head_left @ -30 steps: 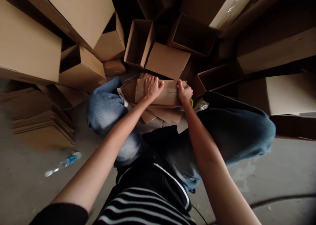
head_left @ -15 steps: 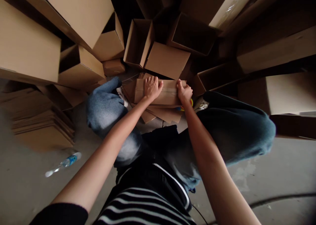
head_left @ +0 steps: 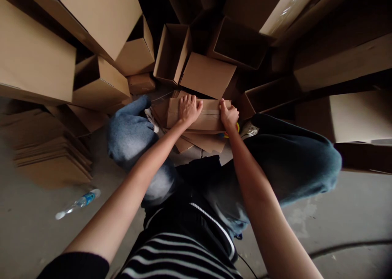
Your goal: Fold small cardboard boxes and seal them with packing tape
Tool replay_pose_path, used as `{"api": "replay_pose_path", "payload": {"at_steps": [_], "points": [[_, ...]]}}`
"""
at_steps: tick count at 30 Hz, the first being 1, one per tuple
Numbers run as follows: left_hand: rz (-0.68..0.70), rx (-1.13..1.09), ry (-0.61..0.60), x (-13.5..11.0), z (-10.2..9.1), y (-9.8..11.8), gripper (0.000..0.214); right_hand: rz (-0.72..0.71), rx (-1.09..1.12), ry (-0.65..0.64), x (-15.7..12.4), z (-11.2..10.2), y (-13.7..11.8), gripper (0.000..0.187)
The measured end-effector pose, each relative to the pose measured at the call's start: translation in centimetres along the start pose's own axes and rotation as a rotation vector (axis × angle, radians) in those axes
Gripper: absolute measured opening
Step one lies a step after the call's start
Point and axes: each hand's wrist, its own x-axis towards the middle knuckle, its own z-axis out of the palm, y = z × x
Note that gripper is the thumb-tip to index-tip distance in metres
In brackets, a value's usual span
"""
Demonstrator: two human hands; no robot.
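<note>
Cardboard [head_left: 208, 122], oblong, creased: left fingers [head_left: 185, 100] atop, thumb spread; right fingers [head_left: 235, 112] pinching end.

Two grips [head_left: 190, 111] [head_left: 229, 115], one bottle [head_left: 79, 203] and at least eight boxes [head_left: 36, 50] show.

Carton [head_left: 208, 123]: matt, smooth cardboard; bottle [head_left: 81, 201]: plastic (glossy).

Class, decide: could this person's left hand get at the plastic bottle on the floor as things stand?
Probably yes: nothing covers the plastic bottle, lying on the floor. But the left hand would first have to leave the cardboard piece and get around the left knee, which stands in between.
</note>
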Motion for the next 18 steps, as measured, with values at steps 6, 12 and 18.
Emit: {"api": "replay_pose_path", "payload": {"at_steps": [6, 12, 18], "points": [[0.018, 0.067, 0.024, 0.0, 0.02, 0.07, 0.048, 0.005, -0.011, -0.02, -0.1, -0.14, -0.14, 0.074], [0.013, 0.065, 0.009, 0.02, -0.05, 0.11, 0.049, 0.011, -0.01, -0.009, 0.05, 0.07, 0.03, 0.075], [0.012, 0.075, 0.006, -0.02, -0.17, 0.32, 0.049, 0.001, 0.011, 0.012, 0.07, 0.21, 0.16, 0.071]]}}
